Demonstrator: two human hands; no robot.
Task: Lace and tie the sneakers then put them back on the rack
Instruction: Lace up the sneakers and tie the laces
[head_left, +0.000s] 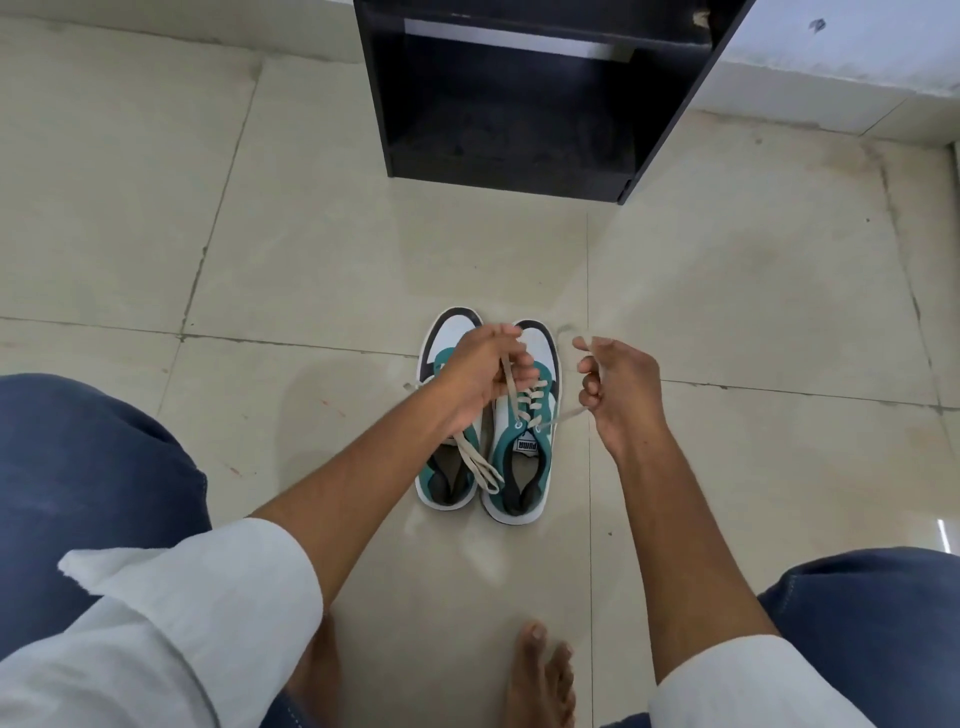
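Two white, teal and black sneakers stand side by side on the floor, toes pointing away from me. The right sneaker (522, 467) carries a beige lace (530, 402) threaded through its eyelets. My left hand (480, 376) grips one end of that lace above the shoe. My right hand (618, 389) grips the other end, pulled out to the right. The left sneaker (447, 483) is partly hidden under my left hand; a loose lace loop (480, 467) lies across its opening. The black rack (519, 98) stands further ahead.
Pale floor tiles (311, 260) surround the shoes. My bare feet (543, 670) rest just behind them, and my knees in blue trousers flank the view. A white wall base (831, 78) runs to the right of the rack.
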